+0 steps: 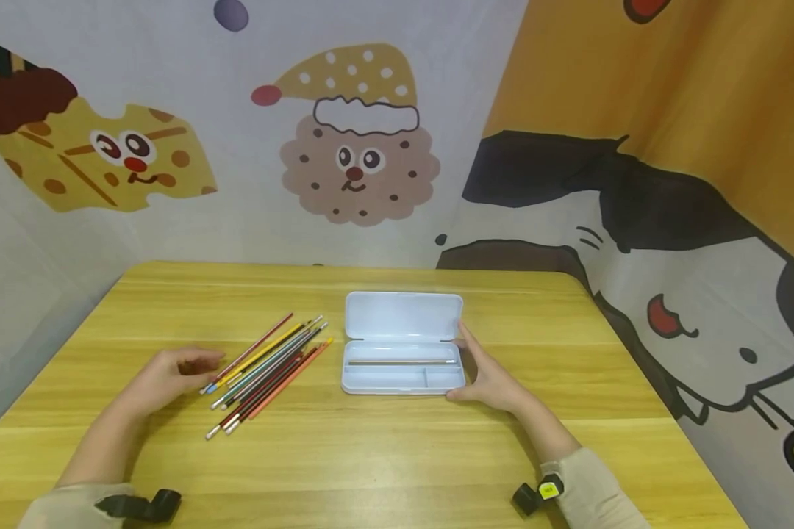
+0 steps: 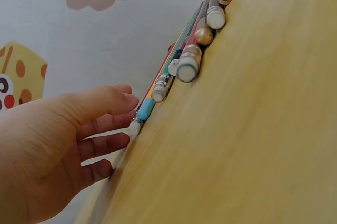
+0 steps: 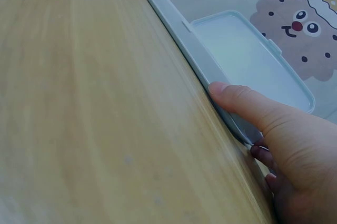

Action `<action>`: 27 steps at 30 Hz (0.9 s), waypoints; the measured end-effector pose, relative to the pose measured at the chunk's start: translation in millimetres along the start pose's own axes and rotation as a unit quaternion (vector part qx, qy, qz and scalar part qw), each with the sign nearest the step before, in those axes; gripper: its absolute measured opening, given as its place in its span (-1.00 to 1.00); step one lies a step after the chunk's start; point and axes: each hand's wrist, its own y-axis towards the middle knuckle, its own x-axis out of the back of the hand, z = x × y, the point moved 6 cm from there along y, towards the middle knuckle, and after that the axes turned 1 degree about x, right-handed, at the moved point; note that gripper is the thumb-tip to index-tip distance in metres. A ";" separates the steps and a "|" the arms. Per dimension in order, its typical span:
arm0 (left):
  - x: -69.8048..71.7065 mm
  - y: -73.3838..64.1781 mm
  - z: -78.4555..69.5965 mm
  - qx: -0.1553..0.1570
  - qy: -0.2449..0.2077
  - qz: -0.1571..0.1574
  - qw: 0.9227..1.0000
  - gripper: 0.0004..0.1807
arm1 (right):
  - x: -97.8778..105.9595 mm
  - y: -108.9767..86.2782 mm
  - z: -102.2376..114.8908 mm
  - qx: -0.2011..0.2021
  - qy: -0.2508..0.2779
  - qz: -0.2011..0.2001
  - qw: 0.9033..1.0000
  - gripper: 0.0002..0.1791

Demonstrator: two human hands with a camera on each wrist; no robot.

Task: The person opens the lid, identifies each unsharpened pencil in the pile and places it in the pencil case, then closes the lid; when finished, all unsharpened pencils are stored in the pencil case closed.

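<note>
An open pale pencil case (image 1: 384, 379) lies on the table, lid (image 1: 403, 316) raised at the back. One pencil (image 1: 402, 361) is in its long rear compartment. My right hand (image 1: 492, 382) grips the case's right end, thumb (image 3: 237, 98) on the front edge and fingers behind. To the left, a loose bundle of pencils (image 1: 271, 371) lies slantwise, mostly with eraser ends toward me. My left hand (image 1: 168, 378) is at the bundle's left side, fingers loosely bent. In the left wrist view its fingertips are right by a white eraser end (image 2: 135, 128) with a blue band.
The wooden table (image 1: 370, 463) has its far edge against a cartoon-printed cloth (image 1: 238, 169). A dark strap device (image 1: 145, 505) sits on the left wrist and another (image 1: 536, 496) on the right. The front row of the case has a small right compartment (image 1: 445, 378).
</note>
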 end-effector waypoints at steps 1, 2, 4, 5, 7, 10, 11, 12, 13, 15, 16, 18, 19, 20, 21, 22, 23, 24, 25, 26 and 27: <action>-0.1 0.5 -0.5 0.002 0.003 0.001 1.000 -0.64 | 0.1 -0.1 1.3 0.002 0.000 -0.001 1.000 0.46; -0.4 1.1 -1.0 0.003 0.006 0.002 1.000 -0.64 | 0.2 -0.3 3.4 0.004 0.000 -0.001 1.000 0.46; -1.3 2.8 -2.0 0.003 0.011 0.003 1.000 -0.65 | 1.2 -1.6 13.1 0.007 0.001 -0.001 1.000 0.44; -1.7 3.8 -2.8 0.002 0.014 0.002 1.000 -0.66 | 1.6 -2.3 18.1 0.008 0.002 0.000 1.000 0.43; -3.2 6.0 -3.5 0.003 0.016 0.003 1.000 -0.67 | 2.9 -3.9 28.3 0.008 0.005 0.003 1.000 0.41; -5.5 9.7 -4.0 0.002 0.025 0.002 1.000 -0.69 | 4.6 -5.4 39.0 0.005 0.007 0.007 1.000 0.38; -6.1 10.7 -4.1 0.002 0.029 0.002 1.000 -0.70 | 5.1 -5.6 40.9 0.004 0.007 0.008 1.000 0.38; -6.8 11.6 -4.2 0.003 0.033 0.003 0.999 -0.70 | 5.3 -5.9 42.1 0.003 0.007 0.009 1.000 0.38; -7.4 12.4 -4.8 0.002 0.036 0.004 0.999 -0.70 | 5.6 -5.9 43.2 0.003 0.008 0.009 1.000 0.37; -7.9 13.8 -5.8 0.003 0.043 0.003 0.999 -0.71 | 5.7 -6.0 43.7 0.004 0.010 0.008 1.000 0.37; -8.1 14.2 -6.2 0.005 0.044 0.004 0.999 -0.72 | 5.6 -6.0 43.5 0.005 0.011 0.008 1.000 0.37; -8.4 15.0 -7.0 0.012 0.045 0.005 0.999 -0.72 | 5.3 -5.9 42.6 0.005 0.012 0.007 1.000 0.38; -8.6 15.4 -7.5 0.015 0.046 0.006 0.999 -0.73 | 5.2 -5.8 42.0 0.006 0.013 0.007 1.000 0.38; -8.7 15.6 -7.6 0.019 0.047 0.006 0.999 -0.73 | 5.1 -5.8 41.4 0.006 0.014 0.007 1.000 0.38; -8.8 15.8 -7.7 0.022 0.049 0.004 0.999 -0.74 | 5.0 -5.6 40.8 0.006 0.014 0.007 1.000 0.38; -8.7 16.0 -7.7 0.025 0.051 0.003 0.998 -0.74 | 4.7 -5.5 40.3 0.006 0.015 0.008 1.000 0.38; -8.9 16.0 -7.5 0.028 0.052 0.002 0.998 -0.74 | 4.7 -5.3 39.7 0.005 0.015 0.008 1.000 0.38; -9.0 16.0 -7.3 0.030 0.053 0.001 0.998 -0.75 | 4.6 -5.2 39.3 0.005 0.015 0.008 1.000 0.38; -9.1 15.9 -6.8 0.032 0.051 0.000 0.998 -0.75 | 4.7 -5.1 39.0 0.004 0.015 0.008 1.000 0.38; -8.8 15.7 -6.2 0.035 0.050 -0.004 0.998 -0.75 | 4.7 -5.0 38.9 0.005 0.015 0.008 1.000 0.38; -8.6 15.6 -5.5 0.036 0.048 -0.006 0.998 -0.75 | 4.7 -5.0 38.8 0.005 0.014 0.008 1.000 0.38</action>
